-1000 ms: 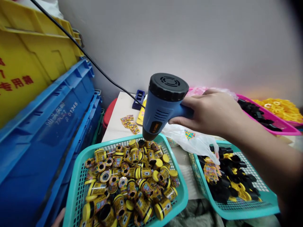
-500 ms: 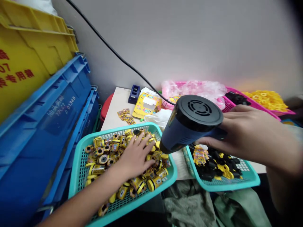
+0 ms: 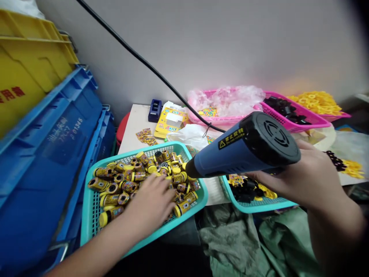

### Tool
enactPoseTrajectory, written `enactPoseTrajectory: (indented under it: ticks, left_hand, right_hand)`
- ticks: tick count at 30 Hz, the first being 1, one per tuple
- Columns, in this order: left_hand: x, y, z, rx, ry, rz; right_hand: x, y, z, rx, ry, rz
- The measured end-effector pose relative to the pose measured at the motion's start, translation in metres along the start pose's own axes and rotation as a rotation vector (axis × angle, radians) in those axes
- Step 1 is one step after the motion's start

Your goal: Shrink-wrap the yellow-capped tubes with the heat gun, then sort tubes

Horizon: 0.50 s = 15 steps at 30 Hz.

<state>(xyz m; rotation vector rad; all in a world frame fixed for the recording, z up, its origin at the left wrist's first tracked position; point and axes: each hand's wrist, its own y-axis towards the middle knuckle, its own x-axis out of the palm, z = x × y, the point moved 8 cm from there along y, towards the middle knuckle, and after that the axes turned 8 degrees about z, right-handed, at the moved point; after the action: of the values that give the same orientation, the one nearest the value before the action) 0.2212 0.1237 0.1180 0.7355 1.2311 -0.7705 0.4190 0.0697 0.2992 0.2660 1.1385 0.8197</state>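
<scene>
My right hand (image 3: 311,181) grips a blue heat gun (image 3: 225,150) with a black back end, its cord rising to the upper left. The nozzle points left and down at the right side of a turquoise basket (image 3: 86,215). Small printed cylinders (image 3: 109,200), many with yellow ends, fill that basket. Over them lies my left hand (image 3: 151,204), palm down and fingers outstretched, touching the pile. The fingertips are partly lost among the pieces; no piece shows in its grasp.
Blue crates (image 3: 49,154) and a yellow crate (image 3: 31,57) are stacked at the left. A second turquoise basket (image 3: 245,207) holds black and yellow parts. Pink baskets (image 3: 300,125), a yellow carton (image 3: 170,121), a dark blue tape dispenser (image 3: 155,110) and loose labels (image 3: 145,135) stand behind.
The heat gun has swung flatter, showing more of its side, with its nozzle further left. My left hand has drawn back toward me over the pile. The whole view has shifted slightly.
</scene>
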Motion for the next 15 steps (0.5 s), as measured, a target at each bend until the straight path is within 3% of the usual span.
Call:
enactPoseTrajectory:
  ticks: [2, 4, 7, 9, 12, 15]
  left_hand:
    - [0.015, 0.013, 0.028, 0.116, -0.065, -0.044]
    - [0.024, 0.011, 0.036, 0.151, -0.086, -0.062]
    - [0.013, -0.006, 0.025, 0.136, -0.157, 0.004]
    - [-0.001, -0.009, 0.008, 0.045, -0.199, 0.058]
    - [-0.008, 0.010, -0.011, -0.127, -0.168, 0.102]
    - [0.004, 0.038, -0.005, -0.151, -0.144, 0.099]
  right_hand:
    - [0.002, -0.003, 0.001, 0.071, 0.016, -0.015]
    - [0.002, -0.007, 0.003, 0.135, 0.035, -0.022]
    - [0.000, -0.010, 0.003, 0.176, 0.070, 0.012]
    - [0.001, -0.010, 0.002, 0.187, 0.074, 0.020]
    - [0.005, -0.005, 0.001, 0.201, 0.038, 0.022]
    - [0.007, -0.001, 0.000, 0.201, -0.016, 0.023]
